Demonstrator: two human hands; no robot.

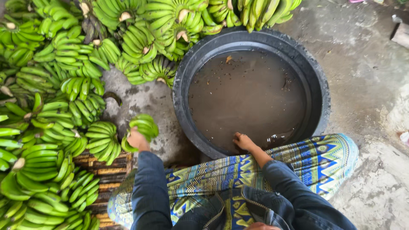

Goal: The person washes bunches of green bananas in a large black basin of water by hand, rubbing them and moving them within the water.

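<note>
Left hand (137, 139): closed around small bunch of green unripe bananas (142, 127), gripping at stalk end; fruit fans upward and right of fist, held above grey concrete floor (366, 68), clear of it. Bunch sits just beside large heap of green banana bunches (51, 106) on left, well apart from tub. Right hand (243, 141): rests at near inner edge of round black plastic tub (324, 102), fingers curled, dipped in murky brown water (247, 93); holds nothing visible. Blue-green patterned cloth (324, 157) covers lap.
</note>
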